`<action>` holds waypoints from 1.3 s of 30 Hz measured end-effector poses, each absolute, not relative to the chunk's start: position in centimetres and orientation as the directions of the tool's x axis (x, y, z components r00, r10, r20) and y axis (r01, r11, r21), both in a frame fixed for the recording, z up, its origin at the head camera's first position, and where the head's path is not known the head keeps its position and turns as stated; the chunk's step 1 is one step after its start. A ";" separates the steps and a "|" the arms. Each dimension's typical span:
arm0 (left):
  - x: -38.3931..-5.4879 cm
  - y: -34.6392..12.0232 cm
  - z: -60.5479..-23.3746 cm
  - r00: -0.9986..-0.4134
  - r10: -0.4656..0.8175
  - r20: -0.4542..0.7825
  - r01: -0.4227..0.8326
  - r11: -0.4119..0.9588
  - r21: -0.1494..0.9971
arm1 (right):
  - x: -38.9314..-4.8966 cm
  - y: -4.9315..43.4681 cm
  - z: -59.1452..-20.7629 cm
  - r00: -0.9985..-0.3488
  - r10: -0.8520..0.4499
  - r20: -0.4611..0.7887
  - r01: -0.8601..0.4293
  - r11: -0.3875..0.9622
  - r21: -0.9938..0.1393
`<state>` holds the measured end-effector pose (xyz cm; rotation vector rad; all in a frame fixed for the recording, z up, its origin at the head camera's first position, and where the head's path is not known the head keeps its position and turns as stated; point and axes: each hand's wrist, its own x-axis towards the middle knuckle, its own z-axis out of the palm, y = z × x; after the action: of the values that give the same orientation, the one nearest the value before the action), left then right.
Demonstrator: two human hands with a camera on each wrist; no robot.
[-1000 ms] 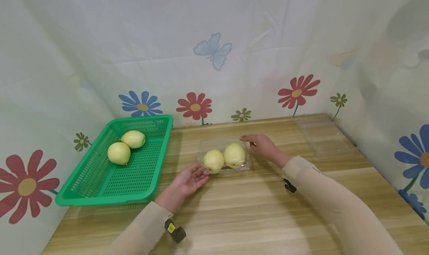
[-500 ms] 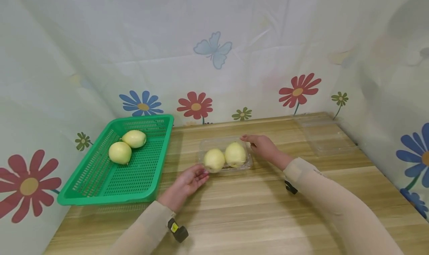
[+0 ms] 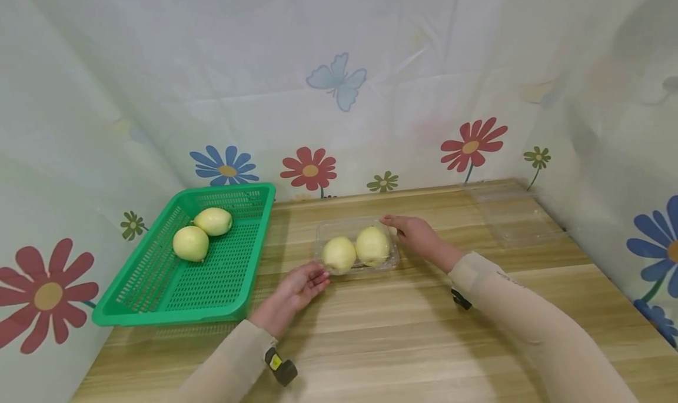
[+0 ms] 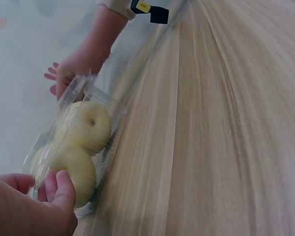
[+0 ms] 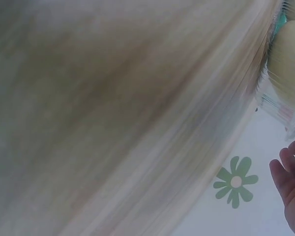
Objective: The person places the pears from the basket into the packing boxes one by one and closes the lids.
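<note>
Two pale yellow pears (image 3: 339, 255) lie side by side in a clear plastic box (image 3: 332, 229) at the middle of the table. My left hand (image 3: 298, 289) pinches the box's near left corner between thumb and fingers. At the far right corner, my right hand (image 3: 418, 236) holds the edge with its fingertips. The left wrist view has both hands at opposite ends of the box (image 4: 48, 147), clear plastic over the pears (image 4: 76, 169). Only part of the right hand (image 5: 292, 184) shows in the right wrist view, by a box corner.
A green plastic basket (image 3: 249, 262) with two more pears (image 3: 190, 243) stands on the left of the wooden table (image 3: 402, 344). Thin clear plastic pieces (image 3: 511, 215) lie at the back right. A flowered curtain (image 3: 254, 97) hangs behind and along both sides.
The left fingers have drawn in a little at the box's near left corner. The right hand keeps its place, and the box and pears have hardly shifted.
</note>
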<state>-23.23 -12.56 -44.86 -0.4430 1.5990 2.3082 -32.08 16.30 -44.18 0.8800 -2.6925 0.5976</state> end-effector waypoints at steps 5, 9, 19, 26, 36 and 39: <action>-23.1 -12.6 -45.0 -0.910 0.069 -0.409 -0.408 -0.334 0.850 | -31.8 16.2 -44.1 -0.803 -0.492 0.338 -0.590 0.739 -0.325; -23.1 -12.7 -45.0 -0.912 0.066 -0.405 -0.402 -0.338 0.851 | -31.8 16.1 -44.2 -0.808 -0.482 0.339 -0.582 0.747 -0.323; -23.3 -12.7 -45.1 -0.913 0.059 -0.403 -0.398 -0.339 0.852 | -31.7 16.1 -44.2 -0.806 -0.482 0.344 -0.582 0.752 -0.309; -23.2 -12.7 -45.2 -0.919 0.053 -0.392 -0.387 -0.321 0.864 | -31.7 16.2 -44.3 -0.805 -0.480 0.347 -0.583 0.749 -0.316; -23.1 -12.7 -44.9 -0.924 0.054 -0.379 -0.379 -0.259 0.888 | -31.9 16.3 -44.4 -0.779 -0.503 0.374 -0.614 0.732 -0.294; -23.2 -12.7 -44.8 -0.931 0.043 -0.364 -0.364 -0.223 0.904 | -32.0 16.2 -44.0 -0.780 -0.513 0.358 -0.617 0.727 -0.302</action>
<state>-23.17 -12.66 -44.80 -0.3824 1.7680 2.2376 -32.00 16.25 -44.01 0.8932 -2.6811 0.6005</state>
